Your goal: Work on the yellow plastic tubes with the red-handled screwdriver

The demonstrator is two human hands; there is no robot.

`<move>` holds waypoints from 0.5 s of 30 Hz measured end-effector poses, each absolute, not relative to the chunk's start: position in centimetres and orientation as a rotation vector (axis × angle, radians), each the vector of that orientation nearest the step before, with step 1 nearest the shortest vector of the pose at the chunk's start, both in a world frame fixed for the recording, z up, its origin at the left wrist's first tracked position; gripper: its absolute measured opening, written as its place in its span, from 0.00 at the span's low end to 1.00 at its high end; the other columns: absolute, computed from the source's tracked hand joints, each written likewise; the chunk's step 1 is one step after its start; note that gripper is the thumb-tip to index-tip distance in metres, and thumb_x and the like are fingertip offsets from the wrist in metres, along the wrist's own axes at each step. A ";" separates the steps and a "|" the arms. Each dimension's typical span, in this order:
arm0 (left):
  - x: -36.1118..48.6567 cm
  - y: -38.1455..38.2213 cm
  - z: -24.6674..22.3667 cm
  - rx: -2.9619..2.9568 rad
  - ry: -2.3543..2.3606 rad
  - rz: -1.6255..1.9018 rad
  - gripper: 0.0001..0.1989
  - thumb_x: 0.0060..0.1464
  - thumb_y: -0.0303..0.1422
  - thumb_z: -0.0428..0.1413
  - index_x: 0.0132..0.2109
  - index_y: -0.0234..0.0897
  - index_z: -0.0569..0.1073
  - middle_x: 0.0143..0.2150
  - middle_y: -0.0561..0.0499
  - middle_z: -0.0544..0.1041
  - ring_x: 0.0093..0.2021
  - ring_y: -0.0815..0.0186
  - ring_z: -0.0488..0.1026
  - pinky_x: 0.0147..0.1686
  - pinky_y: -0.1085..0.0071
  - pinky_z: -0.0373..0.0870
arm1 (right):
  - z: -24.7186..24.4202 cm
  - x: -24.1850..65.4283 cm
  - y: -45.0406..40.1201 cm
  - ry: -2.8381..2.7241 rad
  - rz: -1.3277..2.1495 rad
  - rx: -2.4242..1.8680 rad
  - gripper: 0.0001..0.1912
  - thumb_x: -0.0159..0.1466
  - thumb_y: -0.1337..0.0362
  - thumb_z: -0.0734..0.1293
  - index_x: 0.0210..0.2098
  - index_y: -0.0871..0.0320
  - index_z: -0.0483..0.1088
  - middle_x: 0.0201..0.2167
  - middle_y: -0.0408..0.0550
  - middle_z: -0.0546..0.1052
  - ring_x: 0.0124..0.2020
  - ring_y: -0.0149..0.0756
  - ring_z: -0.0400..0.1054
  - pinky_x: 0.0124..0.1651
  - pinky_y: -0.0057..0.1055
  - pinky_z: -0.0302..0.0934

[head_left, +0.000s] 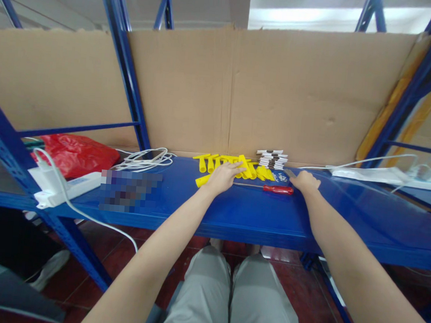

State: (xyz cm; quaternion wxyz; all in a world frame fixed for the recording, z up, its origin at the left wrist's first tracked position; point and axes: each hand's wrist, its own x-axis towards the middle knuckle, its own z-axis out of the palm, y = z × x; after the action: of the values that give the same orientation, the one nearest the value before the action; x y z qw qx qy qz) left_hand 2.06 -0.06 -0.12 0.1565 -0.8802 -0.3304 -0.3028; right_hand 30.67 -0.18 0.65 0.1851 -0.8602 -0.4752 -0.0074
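My left hand (224, 177) reaches over several yellow plastic pieces (247, 168), its fingers stretched out and resting on or just above them. Some of these pieces look like tubes with a crossbar. Beside that wrist a yellow tube (202, 181) lies partly hidden by the hand. My right hand (306, 181) is closed around a small flat greyish piece (289, 173), whose kind I cannot make out. Between the hands lies a screwdriver with a red handle (278, 190); its thin shaft points toward my left hand. Behind them stands a stack of small white-and-dark pieces (273, 159).
A blue shelf top (248, 219) carries everything, with cardboard (280, 92) along its back. Toward the left are a red plastic bag (80, 153), coiled white cable (144, 160) and a white power strip (69, 188). A white strip (371, 174) lies toward the right.
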 end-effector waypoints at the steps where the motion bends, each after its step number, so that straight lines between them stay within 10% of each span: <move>1: 2.0 -0.1 -0.1 -2.520 -0.941 -0.868 0.25 0.53 0.15 0.50 0.54 0.39 0.76 0.60 0.46 0.73 0.57 0.60 0.73 0.57 0.56 0.69 | 0.6 30.7 -0.2 -1.333 -0.014 -2.425 0.25 0.64 0.52 0.64 0.53 0.65 0.71 0.52 0.69 0.73 0.56 0.52 0.68 0.57 0.46 0.58; 15: 2.1 -0.2 -0.2 -2.546 -0.921 -0.872 0.23 0.55 0.16 0.50 0.54 0.39 0.76 0.61 0.45 0.72 0.59 0.59 0.71 0.58 0.54 0.68 | 1.8 28.6 -1.0 -1.548 -0.377 -2.013 0.18 0.66 0.64 0.57 0.50 0.65 0.69 0.51 0.65 0.72 0.55 0.51 0.66 0.55 0.44 0.59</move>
State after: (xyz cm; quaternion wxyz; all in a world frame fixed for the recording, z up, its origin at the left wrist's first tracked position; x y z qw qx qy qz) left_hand 2.15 -0.16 -0.19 0.1482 -0.8851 -0.3203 -0.3033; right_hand 28.63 -0.96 1.77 0.2831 -0.7521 -0.5783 -0.1407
